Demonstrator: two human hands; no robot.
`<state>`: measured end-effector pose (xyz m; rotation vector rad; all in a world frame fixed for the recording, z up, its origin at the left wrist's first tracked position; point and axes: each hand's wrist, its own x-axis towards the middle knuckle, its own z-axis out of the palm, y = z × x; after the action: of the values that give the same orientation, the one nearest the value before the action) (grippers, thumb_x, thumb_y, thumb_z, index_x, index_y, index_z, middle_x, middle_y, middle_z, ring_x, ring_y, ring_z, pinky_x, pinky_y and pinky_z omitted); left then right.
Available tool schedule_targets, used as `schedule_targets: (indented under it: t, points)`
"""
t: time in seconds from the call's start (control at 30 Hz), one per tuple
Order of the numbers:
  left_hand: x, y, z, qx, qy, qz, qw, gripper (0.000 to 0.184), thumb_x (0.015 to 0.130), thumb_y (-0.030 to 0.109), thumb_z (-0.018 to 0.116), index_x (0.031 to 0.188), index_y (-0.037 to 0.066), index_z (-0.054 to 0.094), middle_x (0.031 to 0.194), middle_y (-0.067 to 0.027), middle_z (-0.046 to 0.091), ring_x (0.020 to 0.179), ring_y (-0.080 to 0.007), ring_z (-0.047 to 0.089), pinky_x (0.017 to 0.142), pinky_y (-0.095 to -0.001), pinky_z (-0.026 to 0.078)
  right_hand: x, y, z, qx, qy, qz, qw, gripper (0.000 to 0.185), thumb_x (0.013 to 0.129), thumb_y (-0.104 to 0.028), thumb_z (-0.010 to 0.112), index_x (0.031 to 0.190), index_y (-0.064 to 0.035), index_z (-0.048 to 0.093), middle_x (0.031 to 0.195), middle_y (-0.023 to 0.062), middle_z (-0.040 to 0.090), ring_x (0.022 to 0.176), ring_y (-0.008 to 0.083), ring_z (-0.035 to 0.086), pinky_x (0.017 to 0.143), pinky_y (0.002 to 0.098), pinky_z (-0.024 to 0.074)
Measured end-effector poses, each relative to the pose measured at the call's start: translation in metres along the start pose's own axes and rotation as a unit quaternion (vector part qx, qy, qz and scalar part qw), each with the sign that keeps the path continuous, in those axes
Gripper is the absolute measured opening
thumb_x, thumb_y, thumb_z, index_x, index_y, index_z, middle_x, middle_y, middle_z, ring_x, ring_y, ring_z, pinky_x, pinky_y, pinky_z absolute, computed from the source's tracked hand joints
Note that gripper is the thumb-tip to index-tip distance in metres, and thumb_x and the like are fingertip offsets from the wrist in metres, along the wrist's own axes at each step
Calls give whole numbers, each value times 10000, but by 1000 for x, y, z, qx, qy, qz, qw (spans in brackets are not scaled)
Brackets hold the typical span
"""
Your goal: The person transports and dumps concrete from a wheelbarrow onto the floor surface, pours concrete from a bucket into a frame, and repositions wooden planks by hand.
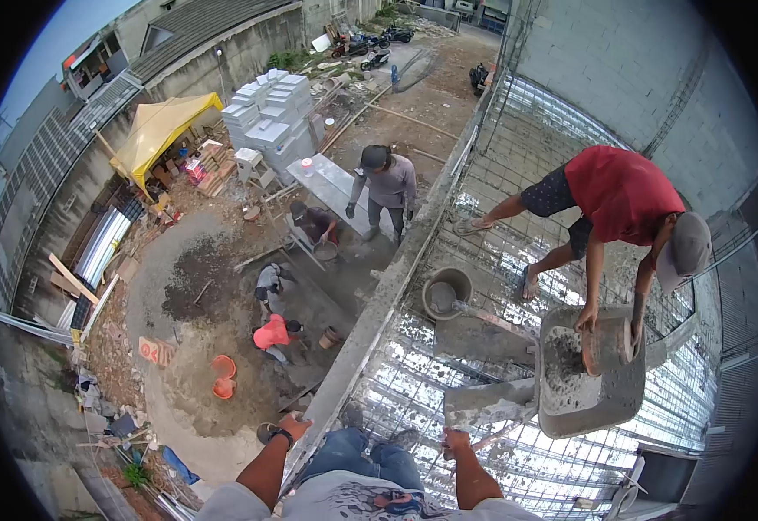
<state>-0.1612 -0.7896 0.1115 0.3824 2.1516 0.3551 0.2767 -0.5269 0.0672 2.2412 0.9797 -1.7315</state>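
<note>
My left hand (294, 425), with a dark watch on the wrist, is beside the outer edge of the concrete parapet (363, 358). Its fingers look bent together, and whether they grip the edge is hidden. My right hand (455, 441) is closed near the corner of a mortar-smeared board (487, 403) and a wooden stick (498, 434); what lies inside the fist does not show. Further right is a grey wheelbarrow-like tray (561, 424) with wet mortar in it. A co-worker in a red shirt (617, 191) bends over it, both hands on a tilted bucket (611, 347).
A mortar-coated bucket (446, 293) stands on the deck of metal sheets and rebar mesh (405, 369). Past the parapet is a drop to the ground, where several people work near orange tubs (223, 387), a white block stack (270, 122) and a yellow canopy (166, 130).
</note>
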Motion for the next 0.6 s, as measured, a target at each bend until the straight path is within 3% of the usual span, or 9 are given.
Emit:
schedule_targets:
  t: [0.13, 0.23, 0.33, 0.43, 0.53, 0.6]
  points:
    - [33, -22, 6, -39, -22, -9, 999, 702, 679, 547, 699, 1178, 66, 583, 1149, -178, 617, 1070, -307, 590, 920, -380, 455, -41, -46, 19, 32, -13, -105, 994, 359, 844, -314, 657, 1038, -18, 600, 838, 54, 639, 686, 203, 655, 533, 340, 492]
    - [25, -13, -6, 22, 39, 18, 999, 644, 713, 440, 738, 1147, -9, 580, 926, -143, 679, 805, -211, 662, 745, -339, 513, -58, -67, 28, 10, -15, -137, 990, 390, 841, -314, 664, 1076, -11, 590, 869, 61, 645, 703, 196, 656, 545, 334, 493]
    - [71, -62, 23, -45, 13, -4, 999, 619, 702, 426, 755, 1121, 1, 592, 813, -105, 680, 667, -168, 650, 640, -318, 520, -77, -77, 30, -33, 5, -139, 990, 431, 841, -325, 664, 1117, -4, 583, 924, 89, 659, 717, 202, 658, 568, 344, 503]
    - [75, -66, 23, -67, 11, -17, 998, 579, 700, 410, 765, 1086, 10, 606, 745, -82, 669, 622, -155, 640, 575, -309, 511, -85, -80, 30, -47, 9, -107, 993, 450, 837, -345, 664, 1116, 0, 585, 952, 112, 662, 714, 207, 657, 587, 354, 516]
    - [88, -74, 29, -111, -44, -52, 991, 670, 694, 529, 699, 1158, 57, 594, 1184, -199, 594, 1111, -321, 564, 954, -384, 437, -94, -84, 36, -46, 13, -86, 995, 441, 840, -345, 661, 1110, -4, 589, 954, 115, 662, 712, 206, 656, 591, 355, 519]
    - [95, -81, 33, -128, -41, -49, 990, 662, 697, 523, 704, 1147, 49, 601, 1184, -200, 594, 1109, -320, 565, 955, -382, 436, -98, -88, 42, -76, 8, -94, 993, 438, 845, -349, 652, 1102, 0, 590, 945, 114, 661, 708, 204, 654, 575, 342, 513]
